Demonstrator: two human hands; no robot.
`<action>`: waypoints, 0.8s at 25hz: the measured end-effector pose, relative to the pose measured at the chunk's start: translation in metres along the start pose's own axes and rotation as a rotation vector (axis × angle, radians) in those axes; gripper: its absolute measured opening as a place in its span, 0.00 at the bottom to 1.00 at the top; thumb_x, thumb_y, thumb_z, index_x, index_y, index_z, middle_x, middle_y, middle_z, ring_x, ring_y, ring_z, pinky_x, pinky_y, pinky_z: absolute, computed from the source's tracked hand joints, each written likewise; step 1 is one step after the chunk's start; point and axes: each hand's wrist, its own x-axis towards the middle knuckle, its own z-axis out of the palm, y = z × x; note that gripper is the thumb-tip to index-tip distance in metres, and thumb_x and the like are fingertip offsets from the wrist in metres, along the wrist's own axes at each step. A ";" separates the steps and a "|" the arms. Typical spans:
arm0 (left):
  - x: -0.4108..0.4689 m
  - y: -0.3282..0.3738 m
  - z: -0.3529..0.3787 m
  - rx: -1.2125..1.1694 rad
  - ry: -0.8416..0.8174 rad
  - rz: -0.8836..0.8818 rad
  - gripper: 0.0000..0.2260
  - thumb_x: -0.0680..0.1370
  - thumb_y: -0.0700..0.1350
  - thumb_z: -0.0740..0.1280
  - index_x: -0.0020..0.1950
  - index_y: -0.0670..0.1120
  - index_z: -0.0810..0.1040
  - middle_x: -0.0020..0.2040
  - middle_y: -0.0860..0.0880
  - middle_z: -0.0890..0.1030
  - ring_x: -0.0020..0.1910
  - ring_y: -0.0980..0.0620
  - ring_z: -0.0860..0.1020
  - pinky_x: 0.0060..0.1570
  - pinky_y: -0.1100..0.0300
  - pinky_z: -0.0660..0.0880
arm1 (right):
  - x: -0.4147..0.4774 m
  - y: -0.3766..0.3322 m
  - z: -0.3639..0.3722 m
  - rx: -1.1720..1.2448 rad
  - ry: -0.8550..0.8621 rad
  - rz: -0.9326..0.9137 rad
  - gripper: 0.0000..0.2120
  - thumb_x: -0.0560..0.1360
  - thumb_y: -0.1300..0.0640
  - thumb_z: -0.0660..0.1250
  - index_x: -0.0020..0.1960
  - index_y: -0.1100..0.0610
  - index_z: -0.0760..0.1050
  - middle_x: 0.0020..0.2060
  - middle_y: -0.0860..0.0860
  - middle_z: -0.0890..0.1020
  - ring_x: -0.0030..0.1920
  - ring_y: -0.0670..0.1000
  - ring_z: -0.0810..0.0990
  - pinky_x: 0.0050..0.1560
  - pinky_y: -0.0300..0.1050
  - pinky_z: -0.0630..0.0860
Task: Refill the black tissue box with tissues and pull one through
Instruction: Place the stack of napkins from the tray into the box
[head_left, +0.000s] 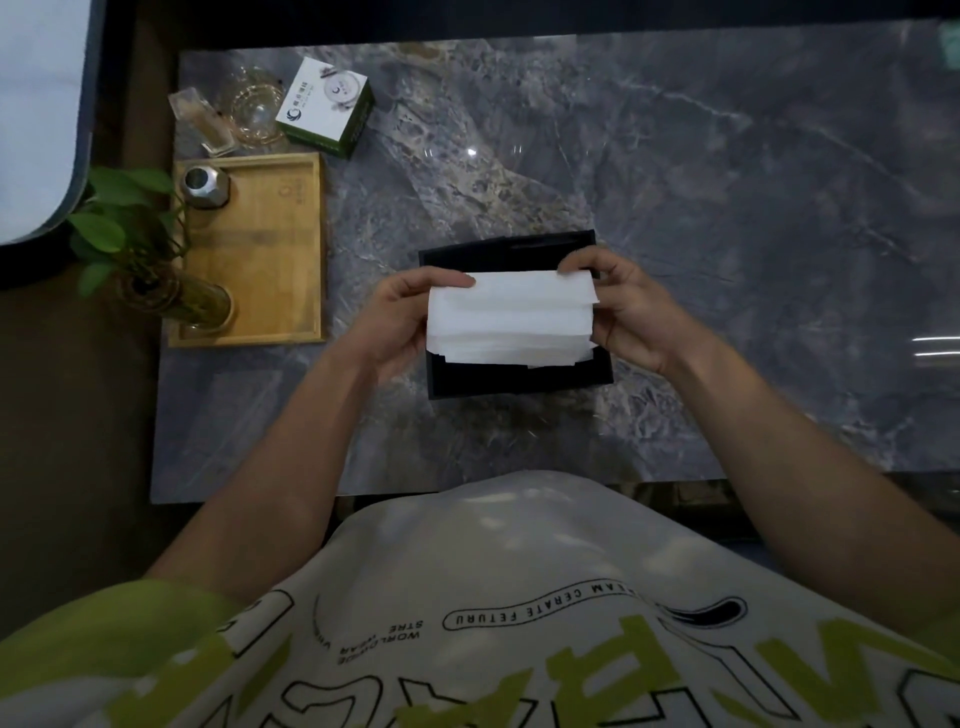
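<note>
The left hand (402, 312) and right hand (626, 306) pinch opposite ends of a white tissue stack (511, 317), thumbs on top, fingers curled beneath; the stack spans between them. The open black tissue box (519, 376) sits directly below the fingers on the marble table (727, 208).

a home lounge: marble coffee table (727, 208), bamboo tea tray (270, 291).

Marble tabletop (727, 208) right of black tissue box (519, 382) bare; wooden tray (291, 249), plant (119, 228) crowd left.
</note>
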 end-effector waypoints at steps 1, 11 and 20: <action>0.000 0.001 0.001 0.005 0.003 0.009 0.23 0.80 0.31 0.58 0.36 0.48 0.86 0.44 0.51 0.86 0.43 0.53 0.84 0.37 0.60 0.82 | -0.001 -0.001 0.001 0.002 -0.003 -0.004 0.20 0.73 0.73 0.60 0.49 0.51 0.79 0.41 0.53 0.80 0.39 0.49 0.79 0.37 0.42 0.78; -0.002 -0.009 0.001 0.094 0.002 0.076 0.24 0.79 0.29 0.58 0.34 0.48 0.86 0.43 0.51 0.86 0.44 0.52 0.84 0.41 0.58 0.81 | -0.006 0.003 -0.001 -0.064 0.015 0.007 0.17 0.76 0.74 0.59 0.44 0.54 0.78 0.42 0.50 0.80 0.39 0.47 0.80 0.35 0.40 0.79; 0.002 -0.004 -0.008 -0.023 -0.039 -0.097 0.10 0.74 0.39 0.56 0.46 0.47 0.77 0.44 0.44 0.76 0.40 0.47 0.76 0.33 0.57 0.74 | -0.003 0.001 -0.008 -0.254 -0.018 0.043 0.26 0.75 0.77 0.55 0.33 0.53 0.82 0.37 0.51 0.82 0.42 0.52 0.79 0.36 0.40 0.77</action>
